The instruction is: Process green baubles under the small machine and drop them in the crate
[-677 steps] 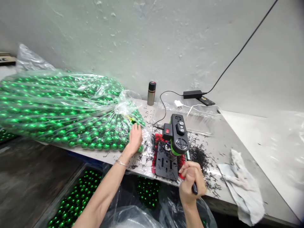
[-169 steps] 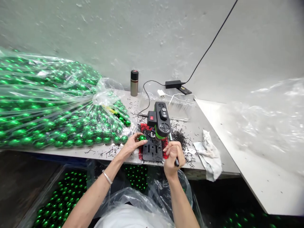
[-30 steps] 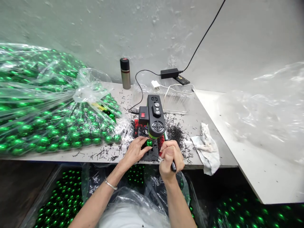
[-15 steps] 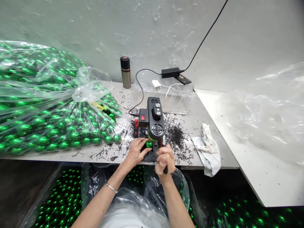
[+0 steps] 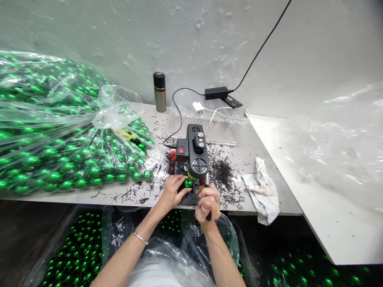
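Observation:
A small black bench machine [image 5: 198, 149], which looks like a mini drill press, stands at the table's front edge. Beneath its head sits a shiny green ball [image 5: 188, 183], pinched between the thumb and fingers of my left hand [image 5: 172, 193]. My right hand [image 5: 208, 202] is wrapped around the black handle [image 5: 208, 215] of the machine's lever, just right of the head. Whatever touches the ball's top is hidden under the head. A red switch [image 5: 181, 150] is on the box at the machine's left side.
Black shavings [image 5: 222, 171] lie around the machine. A tied clear bag of green balls [image 5: 74, 151] fills the left side; more balls [image 5: 74, 251] are below the table. A white cloth [image 5: 263, 191] hangs over the front edge. Behind are a flask [image 5: 160, 93], plastic tray [image 5: 221, 129] and power adapter [image 5: 216, 93].

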The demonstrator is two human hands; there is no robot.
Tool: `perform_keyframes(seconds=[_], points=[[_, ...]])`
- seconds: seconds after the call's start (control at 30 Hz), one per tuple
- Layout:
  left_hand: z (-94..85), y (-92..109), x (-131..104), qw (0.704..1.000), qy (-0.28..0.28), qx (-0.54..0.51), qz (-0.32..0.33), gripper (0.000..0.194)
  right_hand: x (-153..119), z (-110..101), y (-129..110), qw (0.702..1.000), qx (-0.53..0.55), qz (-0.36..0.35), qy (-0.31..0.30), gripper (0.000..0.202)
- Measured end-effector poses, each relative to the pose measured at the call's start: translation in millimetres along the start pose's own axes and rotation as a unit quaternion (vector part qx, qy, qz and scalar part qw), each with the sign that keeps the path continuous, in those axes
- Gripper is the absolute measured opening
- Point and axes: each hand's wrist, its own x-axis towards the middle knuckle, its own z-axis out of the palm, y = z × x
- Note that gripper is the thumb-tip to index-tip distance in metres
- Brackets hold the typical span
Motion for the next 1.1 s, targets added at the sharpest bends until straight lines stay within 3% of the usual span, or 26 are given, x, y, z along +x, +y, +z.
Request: perform_keyframes(seconds=[0.53, 0.77, 0.93, 1.1], points=[[1.2, -2.5, 3.7, 1.0, 0.007, -0.025, 0.013, 0.031, 2.3, -3.1, 5.0, 1.0, 0.0, -0.006, -0.03, 0.03], [0.5, -1.9, 4.9, 1.0, 0.009, -0.021, 0.016, 0.03, 11.9, -2.4, 2.7, 0.996, -0.017, -0.068, -0.056, 0.03], [2.3, -5.1, 7.2, 1.0, 0.006, -0.02, 0.023, 0.03, 45.9, -3.5, -20.1, 1.0, 0.009, -0.012, -0.019, 0.036], [3.0, -0.9, 3.2, 0.999, 0.031, -0.022, 0.015, 0.03, 89.0, -5.7, -46.9, 0.993, 0.016, 0.112, -0.038, 0.039]])
